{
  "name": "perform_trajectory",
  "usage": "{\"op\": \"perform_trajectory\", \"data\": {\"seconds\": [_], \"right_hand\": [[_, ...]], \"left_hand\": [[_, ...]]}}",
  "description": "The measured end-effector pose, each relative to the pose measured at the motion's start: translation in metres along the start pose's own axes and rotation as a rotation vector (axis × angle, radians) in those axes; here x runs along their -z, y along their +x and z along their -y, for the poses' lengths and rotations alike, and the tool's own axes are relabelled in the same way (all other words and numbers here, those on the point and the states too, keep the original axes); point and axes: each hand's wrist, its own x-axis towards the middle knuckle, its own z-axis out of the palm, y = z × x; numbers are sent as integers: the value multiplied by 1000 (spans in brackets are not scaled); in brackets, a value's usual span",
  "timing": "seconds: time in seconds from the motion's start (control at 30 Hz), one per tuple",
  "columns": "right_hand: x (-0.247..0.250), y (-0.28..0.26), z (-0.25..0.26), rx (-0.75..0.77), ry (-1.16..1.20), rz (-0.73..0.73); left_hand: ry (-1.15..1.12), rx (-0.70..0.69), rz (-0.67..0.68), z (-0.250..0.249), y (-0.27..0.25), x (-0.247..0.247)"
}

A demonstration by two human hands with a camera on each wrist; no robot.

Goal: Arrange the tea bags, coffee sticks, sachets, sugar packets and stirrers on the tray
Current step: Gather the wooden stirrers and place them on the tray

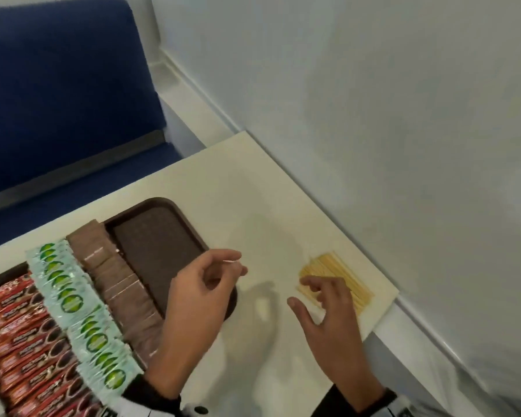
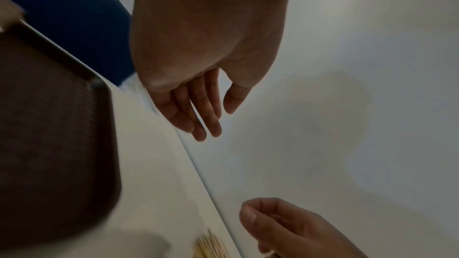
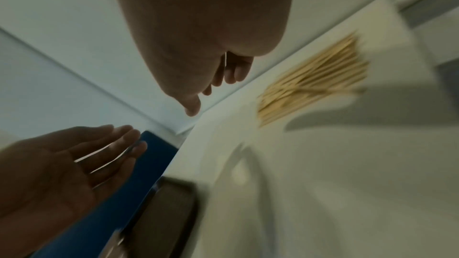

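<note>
A brown tray (image 1: pixel 160 251) lies on the white table (image 1: pixel 253 206). Its left part holds rows of red coffee sticks (image 1: pixel 21 332), green tea bags (image 1: pixel 72 302) and brown sachets (image 1: pixel 117 284); its right part is bare. A pile of wooden stirrers (image 1: pixel 346 272) lies on the table near the right edge. My left hand (image 1: pixel 223 269) hovers over the tray's right rim with relaxed fingers and holds nothing. My right hand (image 1: pixel 301 291) curls its fingertips down at the near end of the stirrers (image 3: pixel 310 81), thumb spread apart. The wrist views are blurred.
A pale wall (image 1: pixel 403 115) runs close along the table's right side, just past the stirrers. A blue upholstered seat (image 1: pixel 57 100) stands beyond the table's far edge. Bare tabletop lies between the tray and the stirrers.
</note>
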Motion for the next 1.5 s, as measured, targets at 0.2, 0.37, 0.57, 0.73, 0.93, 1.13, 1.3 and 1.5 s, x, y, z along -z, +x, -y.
{"op": "perform_trajectory", "data": {"seconds": [0.2,0.37,0.57,0.73,0.93,1.13,1.3,1.5], "right_hand": [[58,23,-82,-269,-185,-26],[69,44,-107,-294,-253,179],[58,62,-111,-246,-371,274],[56,70,-112,-221,-437,264],[52,68,-108,-195,-480,309],[45,68,-109,-157,-548,331],[42,64,-107,-119,-552,326],[35,63,-111,-71,-641,297]], "left_hand": [[94,124,255,33,-16,-106],[203,227,302,51,-19,-165],[166,315,149,58,-10,-188],[77,347,98,59,-7,-198],[9,368,112,62,-6,-199],[-33,356,69,69,2,-198],[-35,352,65,70,2,-198],[-37,362,70,62,-1,-198]]}}
